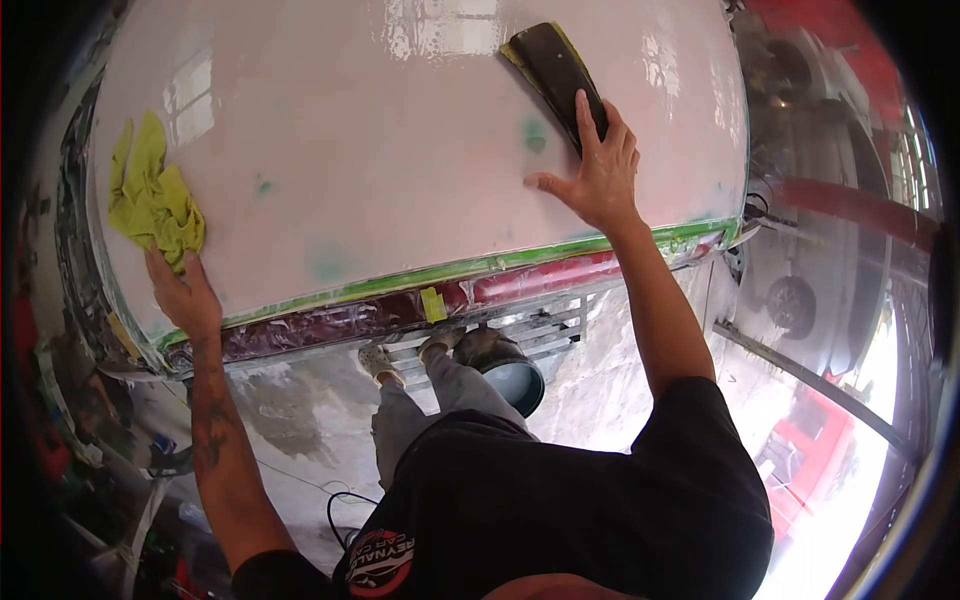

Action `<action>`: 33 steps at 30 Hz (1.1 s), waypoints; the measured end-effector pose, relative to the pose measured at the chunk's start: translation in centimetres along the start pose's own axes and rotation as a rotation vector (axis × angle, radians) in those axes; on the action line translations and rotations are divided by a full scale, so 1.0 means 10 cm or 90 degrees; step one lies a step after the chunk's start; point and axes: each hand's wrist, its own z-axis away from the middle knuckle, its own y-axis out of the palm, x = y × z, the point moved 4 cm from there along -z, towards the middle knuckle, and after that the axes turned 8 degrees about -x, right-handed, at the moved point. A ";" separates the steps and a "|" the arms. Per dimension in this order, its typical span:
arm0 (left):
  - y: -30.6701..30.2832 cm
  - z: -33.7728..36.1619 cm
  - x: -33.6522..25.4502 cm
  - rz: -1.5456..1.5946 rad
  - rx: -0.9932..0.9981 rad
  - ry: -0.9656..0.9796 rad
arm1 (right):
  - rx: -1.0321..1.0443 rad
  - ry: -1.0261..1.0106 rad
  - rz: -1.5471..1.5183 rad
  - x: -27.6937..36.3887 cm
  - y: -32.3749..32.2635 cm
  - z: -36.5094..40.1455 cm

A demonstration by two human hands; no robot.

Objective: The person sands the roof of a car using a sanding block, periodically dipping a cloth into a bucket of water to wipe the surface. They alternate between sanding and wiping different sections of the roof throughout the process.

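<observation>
A wet, pale pink panel [380,160] with a few green spots fills the upper view. On its right part my right hand [600,165] grips the near end of a long dark sanding block [552,75], thumb spread to the left. At the panel's left edge my left hand [187,290] holds the lower end of a crumpled yellow-green cloth [155,190]. Its fingertips are partly hidden by the cloth.
Green tape [480,265] runs along the panel's near edge, above a dark red strip [385,308]. A bucket [515,385] stands on the floor beside my feet. Metal bars and a red vehicle [815,440] are at the right.
</observation>
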 end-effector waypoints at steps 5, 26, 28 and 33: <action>0.02 0.01 0.04 -0.013 0.004 -0.007 | -0.053 -0.034 -0.013 -0.11 0.02 0.11; 0.00 0.01 0.01 0.018 0.027 -0.031 | -0.207 -0.118 -0.100 -1.14 0.03 -1.07; 0.00 0.01 0.02 0.035 0.038 -0.031 | -0.245 0.005 -0.015 -1.46 0.12 -1.66; 0.00 0.00 0.01 0.040 0.049 -0.045 | -0.166 -0.108 -0.138 -0.67 -0.08 -0.46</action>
